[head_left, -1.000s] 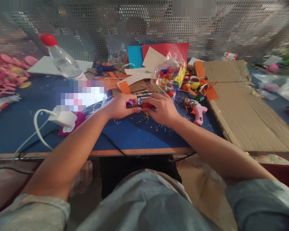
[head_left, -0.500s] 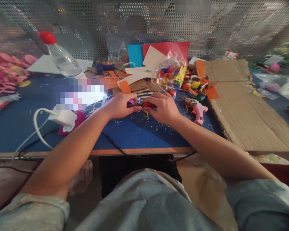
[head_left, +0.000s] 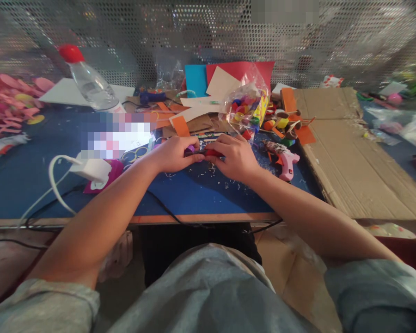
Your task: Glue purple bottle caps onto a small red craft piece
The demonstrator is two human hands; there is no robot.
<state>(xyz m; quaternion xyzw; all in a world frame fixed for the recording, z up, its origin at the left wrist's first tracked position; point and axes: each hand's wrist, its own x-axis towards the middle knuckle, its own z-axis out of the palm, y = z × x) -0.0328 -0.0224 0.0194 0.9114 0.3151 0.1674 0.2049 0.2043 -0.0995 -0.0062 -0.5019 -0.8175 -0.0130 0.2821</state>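
My left hand (head_left: 175,153) is closed, fingers and thumb pinching a small purple piece (head_left: 190,149) at the middle of the blue table. My right hand (head_left: 236,157) is wrapped round a tool with a red handle (head_left: 213,152). The tool's dark, narrow end points left and meets the purple piece between my left thumb and fingers. Its exact kind cannot be made out, since my fingers cover much of it. Small pale shavings (head_left: 213,172) lie on the table just below the hands.
A pink glue gun (head_left: 288,165) lies right of my right hand, beside a cardboard sheet (head_left: 364,162). Behind are a clear bag of colourful pieces (head_left: 246,108) and paper sheets (head_left: 196,79). On the left stand a tilted red-capped bottle (head_left: 93,88) and a white plug (head_left: 93,169) with cables.
The dark end of the tool tilts slightly between my left fingers, and less of the purple piece shows. Both hands stay in nearly the same place.
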